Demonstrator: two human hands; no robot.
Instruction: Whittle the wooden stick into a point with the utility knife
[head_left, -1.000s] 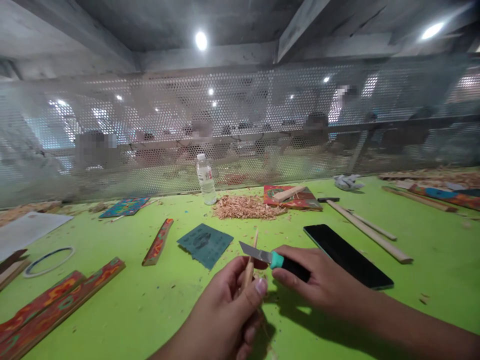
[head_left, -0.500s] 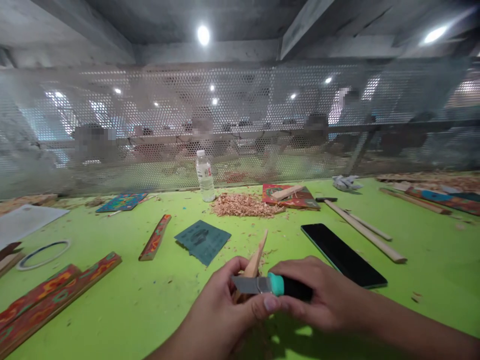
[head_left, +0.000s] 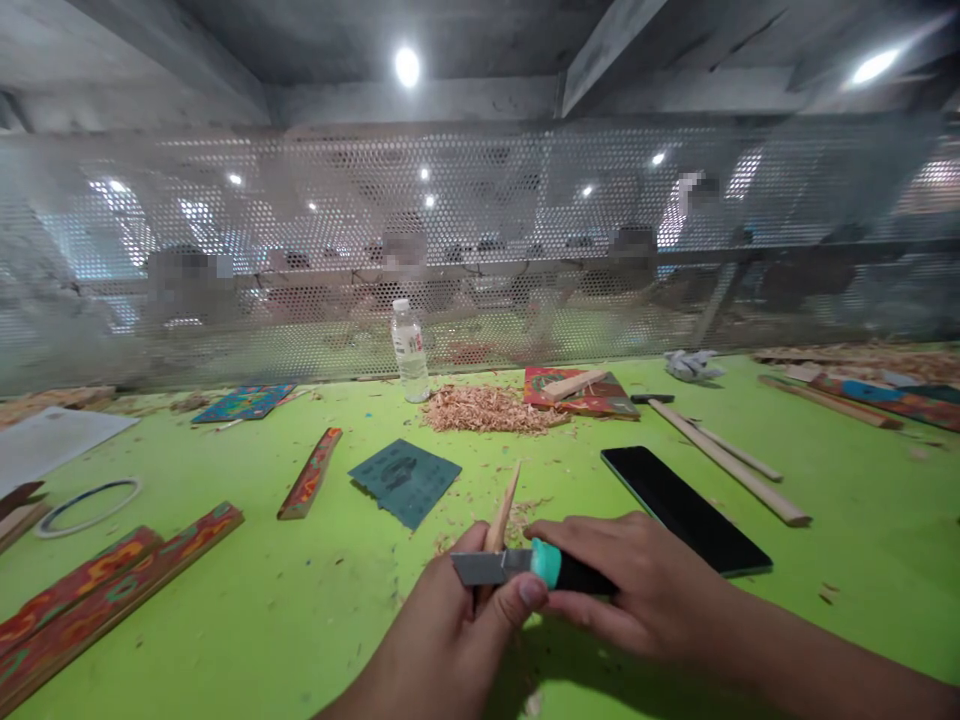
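Knife (head_left: pixel 574 573) blade lies across the wooden stick (head_left: pixel 502 515), beside the left thumb.
A second ago the blade was nearer the stick's point; it has come down to the thicker part, so the carving seems to centre there now. The left hand (head_left: pixel 461 620) grips the stick, its tip free above the table (head_left: pixel 247 610); the right hand (head_left: pixel 637 585) is clenched around the knife's handle. The phone (head_left: pixel 686 510) beside the right hand may crowd outward strokes; more room opens leftward, short of the painted strips (head_left: pixel 127 590).
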